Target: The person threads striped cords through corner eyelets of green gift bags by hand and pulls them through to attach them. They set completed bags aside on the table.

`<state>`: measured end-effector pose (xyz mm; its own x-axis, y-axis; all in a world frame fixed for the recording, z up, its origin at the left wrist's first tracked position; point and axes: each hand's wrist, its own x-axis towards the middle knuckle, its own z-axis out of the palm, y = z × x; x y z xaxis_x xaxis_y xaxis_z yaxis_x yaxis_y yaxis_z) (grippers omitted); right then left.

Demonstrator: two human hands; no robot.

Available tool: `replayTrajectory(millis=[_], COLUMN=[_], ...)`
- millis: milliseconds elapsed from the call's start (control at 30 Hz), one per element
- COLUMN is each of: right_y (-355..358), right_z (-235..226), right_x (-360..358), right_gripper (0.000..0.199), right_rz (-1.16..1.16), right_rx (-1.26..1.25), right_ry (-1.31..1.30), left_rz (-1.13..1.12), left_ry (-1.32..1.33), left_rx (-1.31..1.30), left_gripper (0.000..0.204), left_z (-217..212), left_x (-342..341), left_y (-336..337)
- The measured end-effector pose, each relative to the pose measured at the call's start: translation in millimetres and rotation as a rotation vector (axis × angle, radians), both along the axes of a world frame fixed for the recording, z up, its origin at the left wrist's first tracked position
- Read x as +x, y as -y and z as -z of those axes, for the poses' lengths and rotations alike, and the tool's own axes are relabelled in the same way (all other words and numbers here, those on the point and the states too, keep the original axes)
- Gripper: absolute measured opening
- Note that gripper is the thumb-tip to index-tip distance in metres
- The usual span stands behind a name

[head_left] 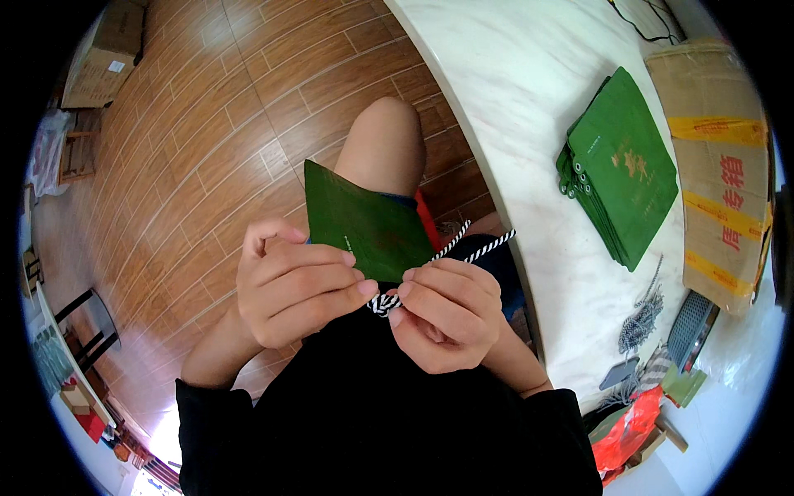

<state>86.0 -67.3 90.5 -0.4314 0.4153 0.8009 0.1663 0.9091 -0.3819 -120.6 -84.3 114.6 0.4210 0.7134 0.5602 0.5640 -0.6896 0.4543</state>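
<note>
A dark green flat bag (364, 219) rests over my lap, tilted, with its cord end toward me. My left hand (289, 285) is closed on the near-left edge of the bag, its fingertips beside a knotted loop of black-and-white twisted cord (382, 305). My right hand (451, 314) is closed, pinching the cord at the bag's near-right corner. Two loose cord ends stick out past my right fingers, up and to the right. The fingers partly hide the knot and the bag's corners.
On the white marble-look table (513, 83) to the right lie a stack of green bags with metal eyelets (624, 165), a taped cardboard box (719, 174), a bundle of cords (641, 326), a grey basket (693, 331) and a red plastic bag (630, 438). Another carton (103, 62) stands far left.
</note>
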Motion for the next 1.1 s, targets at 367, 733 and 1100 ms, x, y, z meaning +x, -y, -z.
replayTrajectory(millis=[367, 733, 1100], right_y=[1, -6, -10], right_z=[2, -10, -10], right_x=[-1, -3, 2], right_gripper=[0.019, 0.028, 0.016], right_rz=[-0.030, -0.071, -0.092], right_rx=[-0.087, -0.651, -0.949], right_ry=[-0.030, -0.105, -0.074], left_rz=[0.017, 0.006, -0.036], left_ry=[-0.004, 0.055, 0.320], left_rx=[-0.007, -0.241, -0.647], left_gripper=[0.011, 0.018, 0.020], left_z=[1, -2, -2], left_x=[-2, 1, 2], left_y=[1, -7, -9])
